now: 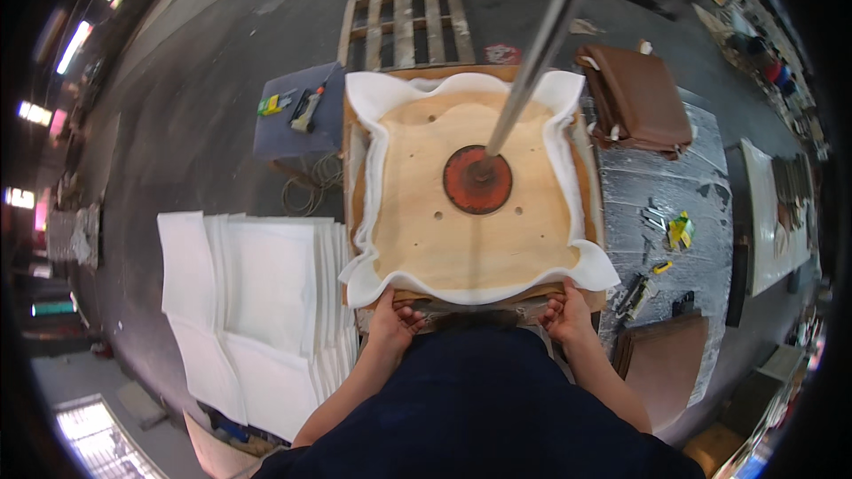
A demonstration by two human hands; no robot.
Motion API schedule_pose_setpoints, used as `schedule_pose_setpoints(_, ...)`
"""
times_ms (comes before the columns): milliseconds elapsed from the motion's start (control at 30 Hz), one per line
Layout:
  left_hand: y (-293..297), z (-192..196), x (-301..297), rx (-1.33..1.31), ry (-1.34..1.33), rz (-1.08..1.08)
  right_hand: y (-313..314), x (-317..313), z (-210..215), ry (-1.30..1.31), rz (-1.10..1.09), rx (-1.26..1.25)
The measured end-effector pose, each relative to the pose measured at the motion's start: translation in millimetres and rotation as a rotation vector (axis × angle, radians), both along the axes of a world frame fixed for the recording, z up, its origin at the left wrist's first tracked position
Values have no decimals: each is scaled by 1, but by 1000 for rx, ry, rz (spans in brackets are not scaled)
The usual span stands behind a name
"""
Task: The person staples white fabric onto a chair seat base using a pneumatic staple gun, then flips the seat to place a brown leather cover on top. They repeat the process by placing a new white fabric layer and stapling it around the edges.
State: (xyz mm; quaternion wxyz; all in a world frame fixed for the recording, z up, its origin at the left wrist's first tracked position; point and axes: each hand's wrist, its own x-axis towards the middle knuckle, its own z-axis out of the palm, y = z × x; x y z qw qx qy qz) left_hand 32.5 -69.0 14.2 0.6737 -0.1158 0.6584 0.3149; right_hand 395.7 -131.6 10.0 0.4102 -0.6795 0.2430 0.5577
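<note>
A square plywood board (417,248) lies in front of me, pressed at its middle by a round red disc (453,182) on the end of a metal rod (532,71). Wavy white wadding (568,160) stands up round the board's edges, with its corners sticking out. Brown cover material (524,294) shows beneath the wadding along the near side. My left hand (395,321) closes on this near edge by the left corner, fingers curled. Toward the right corner, my right hand (568,315) grips the same edge. The cover's underside is hidden.
Stacked white wadding sheets (275,293) stand at left. A blue-grey stool (297,137) carries a tool. On the right, a plastic-wrapped table (648,204) bears folded brown covers (635,98), a staple gun (635,297) and brown panels (666,355). A wooden pallet (404,27) lies beyond.
</note>
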Motion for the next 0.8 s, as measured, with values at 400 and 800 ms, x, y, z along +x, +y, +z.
schedule_pose_setpoints(400, 8, -2, -4, 323, 133, -156, 5, 3, 5, -288, 86, 268)
schedule_pose_setpoints(800, 11, 64, 104, 1375, 403, -1516, -105, 122, 16, -360, 118, 452)
